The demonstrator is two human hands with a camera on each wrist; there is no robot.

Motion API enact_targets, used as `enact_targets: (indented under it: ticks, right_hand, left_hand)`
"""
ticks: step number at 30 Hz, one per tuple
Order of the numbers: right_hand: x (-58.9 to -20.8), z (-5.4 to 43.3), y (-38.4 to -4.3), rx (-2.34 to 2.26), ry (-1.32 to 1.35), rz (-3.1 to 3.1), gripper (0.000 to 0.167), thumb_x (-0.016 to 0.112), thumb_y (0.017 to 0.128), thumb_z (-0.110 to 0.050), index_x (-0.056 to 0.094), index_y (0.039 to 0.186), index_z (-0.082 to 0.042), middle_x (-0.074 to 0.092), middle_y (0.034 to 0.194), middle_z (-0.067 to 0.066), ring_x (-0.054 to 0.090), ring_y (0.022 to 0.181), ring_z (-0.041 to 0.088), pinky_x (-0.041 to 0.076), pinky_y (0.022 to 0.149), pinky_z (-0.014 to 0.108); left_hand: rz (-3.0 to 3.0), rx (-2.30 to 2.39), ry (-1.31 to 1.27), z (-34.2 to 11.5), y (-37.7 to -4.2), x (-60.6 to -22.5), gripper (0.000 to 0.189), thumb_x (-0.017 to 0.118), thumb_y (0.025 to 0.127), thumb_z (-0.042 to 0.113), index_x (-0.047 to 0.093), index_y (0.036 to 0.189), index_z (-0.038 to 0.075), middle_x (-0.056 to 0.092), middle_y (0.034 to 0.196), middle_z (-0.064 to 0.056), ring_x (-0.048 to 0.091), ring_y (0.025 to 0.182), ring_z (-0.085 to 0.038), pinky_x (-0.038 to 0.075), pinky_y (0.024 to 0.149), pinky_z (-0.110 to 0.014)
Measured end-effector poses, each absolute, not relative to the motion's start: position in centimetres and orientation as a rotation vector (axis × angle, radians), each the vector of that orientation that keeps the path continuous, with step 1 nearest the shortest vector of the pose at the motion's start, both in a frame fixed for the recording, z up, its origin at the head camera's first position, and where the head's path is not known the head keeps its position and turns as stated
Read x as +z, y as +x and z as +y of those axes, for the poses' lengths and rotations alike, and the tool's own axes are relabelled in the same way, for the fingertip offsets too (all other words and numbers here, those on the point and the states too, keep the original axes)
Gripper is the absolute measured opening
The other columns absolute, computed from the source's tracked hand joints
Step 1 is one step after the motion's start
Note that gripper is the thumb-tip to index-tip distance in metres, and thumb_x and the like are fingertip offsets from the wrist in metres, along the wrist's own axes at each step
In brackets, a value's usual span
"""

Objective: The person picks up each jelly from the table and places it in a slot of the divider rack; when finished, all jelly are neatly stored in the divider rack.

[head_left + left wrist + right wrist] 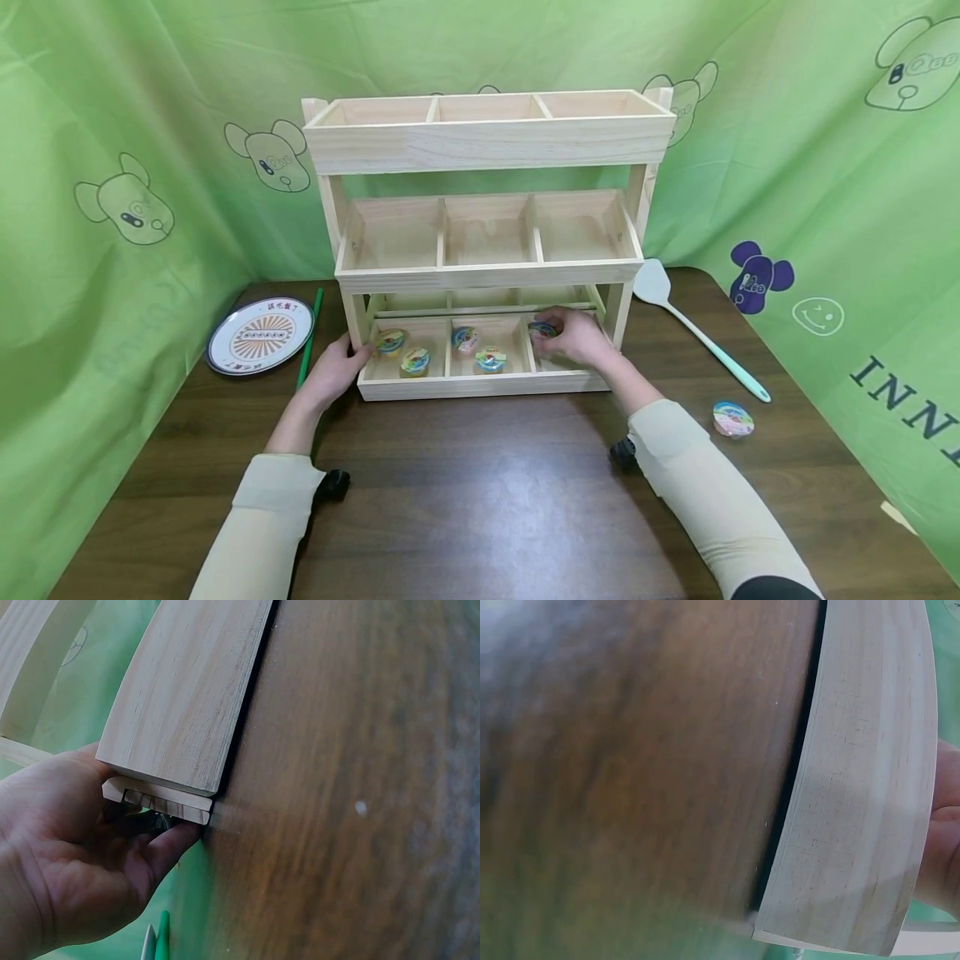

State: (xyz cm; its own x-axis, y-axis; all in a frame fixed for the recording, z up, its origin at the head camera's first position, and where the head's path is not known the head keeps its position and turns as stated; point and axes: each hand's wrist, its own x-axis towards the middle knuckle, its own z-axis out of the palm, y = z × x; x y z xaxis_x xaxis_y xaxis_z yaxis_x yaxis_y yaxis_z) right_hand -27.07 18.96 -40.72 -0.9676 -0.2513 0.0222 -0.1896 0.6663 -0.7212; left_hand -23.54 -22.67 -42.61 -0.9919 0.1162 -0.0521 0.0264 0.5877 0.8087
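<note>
A three-tier wooden rack (pixel 487 271) stands on the table, each tier split into three compartments. My left hand (pixel 335 371) grips the left end of its bottom tier; in the left wrist view the fingers (pixel 174 846) curl about the wooden edge. Inside the bottom right compartment, my right hand (pixel 573 337) holds a small jelly cup (pixel 542 330) with a bluish lid, partly covered by the fingers. Two jelly cups (pixel 415 362) sit in the bottom left compartment and two more jelly cups (pixel 491 359) in the middle one. The rack's front board (pixel 855 780) hides most of the right hand in the right wrist view.
Another jelly cup (pixel 732 419) lies on the table at the right, below a pale spatula (pixel 708 342) with a light green handle. On the left are a patterned white plate (pixel 258 336) and a green stick (pixel 309 337). Green cloth (pixel 97 333) surrounds the table.
</note>
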Motion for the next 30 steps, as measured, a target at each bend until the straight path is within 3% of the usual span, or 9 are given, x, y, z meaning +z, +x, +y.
enact_targets:
  ticks: [14, 23, 30]
  right_hand:
    - [-40.3, 20.0, -26.3, -1.216, -0.357, 2.801, 0.069, 0.089, 0.078, -0.023, 0.058, 0.134, 0.005, 0.066, 0.123, 0.021, 0.064, 0.111, 0.035, 0.05, 0.097, 0.045]
    - [-39.3, 21.1, -24.8, -1.276, -0.388, 2.844, 0.061, 0.087, 0.081, -0.025, 0.062, 0.129, 0.003, 0.067, 0.123, 0.022, 0.064, 0.114, 0.036, 0.049, 0.099, 0.047]
    - [-38.8, 22.7, -23.3, -1.322, -0.457, 2.874, 0.048, 0.081, 0.085, -0.009, 0.063, 0.126, 0.007, 0.066, 0.122, 0.024, 0.063, 0.115, 0.038, 0.052, 0.095, 0.049]
  left_hand:
    - [2.693, 1.382, 0.117, -22.7, -23.6, -42.6, 0.065, 0.048, 0.106, 0.034, 0.031, 0.152, -0.009, 0.045, 0.146, -0.033, 0.044, 0.135, -0.042, 0.036, 0.11, -0.056]
    - [2.688, 1.367, 0.122, -22.8, -23.4, -42.5, 0.067, 0.046, 0.107, 0.034, 0.027, 0.154, -0.01, 0.043, 0.147, -0.034, 0.042, 0.136, -0.043, 0.035, 0.11, -0.057]
    - [2.687, 1.362, 0.121, -22.7, -23.4, -42.4, 0.067, 0.046, 0.107, 0.034, 0.027, 0.154, -0.01, 0.043, 0.147, -0.035, 0.042, 0.136, -0.043, 0.035, 0.11, -0.057]
